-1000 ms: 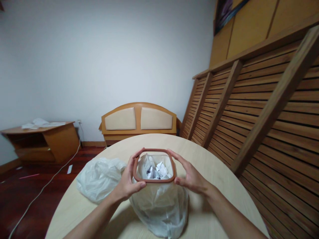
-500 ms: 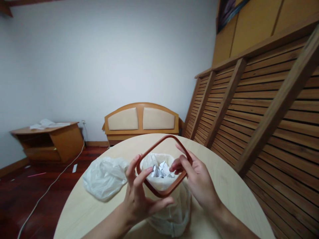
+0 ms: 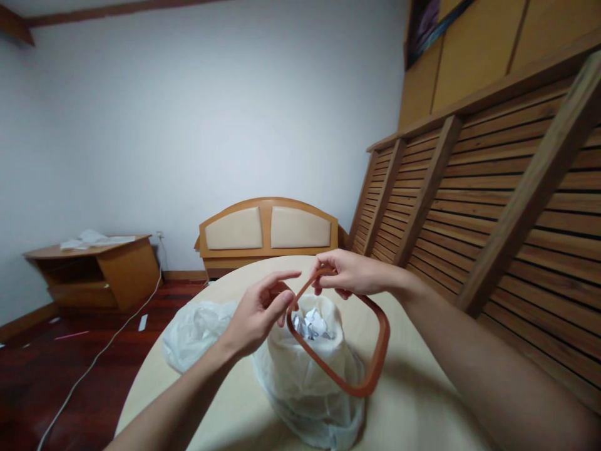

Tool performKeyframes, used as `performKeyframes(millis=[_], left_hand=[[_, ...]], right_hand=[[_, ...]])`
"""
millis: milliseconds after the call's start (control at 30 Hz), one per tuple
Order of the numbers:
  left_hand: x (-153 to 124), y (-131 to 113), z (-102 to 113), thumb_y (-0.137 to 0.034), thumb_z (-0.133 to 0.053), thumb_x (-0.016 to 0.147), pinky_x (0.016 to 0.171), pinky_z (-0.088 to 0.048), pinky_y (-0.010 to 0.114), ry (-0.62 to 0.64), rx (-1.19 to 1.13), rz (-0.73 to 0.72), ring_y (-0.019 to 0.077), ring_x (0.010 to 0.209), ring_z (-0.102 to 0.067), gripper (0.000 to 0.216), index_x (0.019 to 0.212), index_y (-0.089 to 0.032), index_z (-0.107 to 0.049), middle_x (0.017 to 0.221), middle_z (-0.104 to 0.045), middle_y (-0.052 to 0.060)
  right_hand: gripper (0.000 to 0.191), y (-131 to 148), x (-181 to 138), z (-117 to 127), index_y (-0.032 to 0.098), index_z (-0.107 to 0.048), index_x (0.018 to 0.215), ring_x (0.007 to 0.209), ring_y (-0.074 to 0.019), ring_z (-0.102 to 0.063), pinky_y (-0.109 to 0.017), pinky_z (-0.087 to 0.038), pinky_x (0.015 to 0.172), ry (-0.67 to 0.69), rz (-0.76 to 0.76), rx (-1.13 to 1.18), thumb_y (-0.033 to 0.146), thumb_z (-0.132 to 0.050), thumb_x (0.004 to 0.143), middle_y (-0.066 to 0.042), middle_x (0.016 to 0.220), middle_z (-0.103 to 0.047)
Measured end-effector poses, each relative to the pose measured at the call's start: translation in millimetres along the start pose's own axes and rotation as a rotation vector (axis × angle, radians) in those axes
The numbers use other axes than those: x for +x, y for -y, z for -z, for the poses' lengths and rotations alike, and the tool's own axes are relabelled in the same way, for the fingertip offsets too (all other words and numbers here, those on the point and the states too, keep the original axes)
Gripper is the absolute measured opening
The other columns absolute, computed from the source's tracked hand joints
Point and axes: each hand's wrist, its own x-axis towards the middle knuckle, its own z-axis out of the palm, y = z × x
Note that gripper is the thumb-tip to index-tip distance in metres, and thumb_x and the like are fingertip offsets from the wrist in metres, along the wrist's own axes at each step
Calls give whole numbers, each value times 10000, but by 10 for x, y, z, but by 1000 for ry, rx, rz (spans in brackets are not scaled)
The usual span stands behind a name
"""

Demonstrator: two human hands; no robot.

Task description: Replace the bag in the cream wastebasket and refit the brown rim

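Note:
A brown rounded-square ring (image 3: 378, 351) is tilted in the air above and in front of a bin lined with a whitish plastic bag (image 3: 305, 366). My right hand (image 3: 350, 274) grips the ring's far upper corner, fingers curled over it. At the ring's left corner, my left hand (image 3: 263, 310) pinches with the thumb and curled fingers while its index finger points out straight. Crumpled paper (image 3: 313, 324) shows inside the bin through the ring. The bag's loose lower part spreads around the bin on the round table.
Another crumpled white plastic bag (image 3: 195, 332) lies on the left of the pale round table (image 3: 413, 382). Behind stands a wooden headboard (image 3: 267, 228); slatted wood panels (image 3: 511, 250) lean at the right. A low cabinet (image 3: 103, 272) and a cable (image 3: 101, 354) are at the left.
The ring has turned and moved to the right and nearer. My right hand has shifted to its far upper corner, palm down; my left hand has changed its hold on the left corner.

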Motion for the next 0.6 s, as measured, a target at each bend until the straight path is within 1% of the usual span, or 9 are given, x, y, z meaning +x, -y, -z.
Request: performKeyframes(millis=[67,133,200,233,267,333,433,500,600], left_hand=[[75,-72,-15,-483,-606,898,483,-411,195,17,64,73,102,502,-517,513,1229,-94,-654,640,-620,16],[111,-85,-30,-432,-611,880,476,-399,191,-35,139,103,105,480,-520,508,1252,-89,-653,573,-589,-7],[125,-40,-29,-369,-599,862,476,-396,195,-118,204,122,115,468,-532,532,1317,-94,-615,542,-581,-23],[129,-1,-20,-333,-595,846,480,-395,198,-154,245,135,121,470,-542,540,1332,-98,-605,541,-588,-24],[133,43,-8,-300,-592,828,487,-393,200,-181,290,147,126,477,-552,542,1331,-100,-608,546,-599,-23],[141,137,24,-257,-580,798,501,-389,205,-201,366,169,133,491,-564,528,1298,-97,-637,557,-622,-14],[142,256,71,-255,-557,794,509,-383,216,-167,395,214,138,495,-554,507,1258,-84,-669,559,-638,1],[122,312,100,-277,-546,804,499,-368,221,-141,375,235,137,484,-531,507,1255,-85,-674,555,-631,1],[61,374,150,-300,-544,809,495,-354,223,-137,372,256,135,484,-510,515,1257,-83,-674,556,-616,-4]], right_hand=[[135,24,132,22,168,-658,912,512,-82,-556,-188,-433,419,27,26,-74,281,-654,839,-19,801,-716],[239,20,228,24,163,-665,1022,628,-131,-643,-225,-507,494,-58,67,-149,300,-687,828,-52,876,-739],[466,3,262,9,165,-623,1221,850,-210,-710,-322,-591,681,-176,90,-226,377,-726,820,-112,1078,-739],[595,-9,255,-5,177,-579,1321,985,-252,-704,-380,-595,798,-206,94,-265,437,-741,811,-138,1211,-702],[719,-25,237,-23,194,-529,1401,1120,-292,-666,-433,-568,913,-204,96,-305,502,-754,791,-150,1338,-639],[937,-68,183,-69,226,-433,1503,1343,-350,-511,-499,-448,1100,-120,100,-380,606,-781,720,-134,1523,-478],[1183,-156,116,-151,236,-320,1568,1488,-388,-270,-526,-258,1227,20,76,-477,657,-839,592,-106,1630,-297],[1236,-209,99,-204,242,-307,1574,1501,-403,-218,-539,-217,1239,65,37,-476,657,-859,549,-105,1638,-275],[1215,-260,98,-278,251,-361,1554,1490,-419,-242,-562,-221,1230,65,38,-425,660,-867,528,-109,1614,-333]])
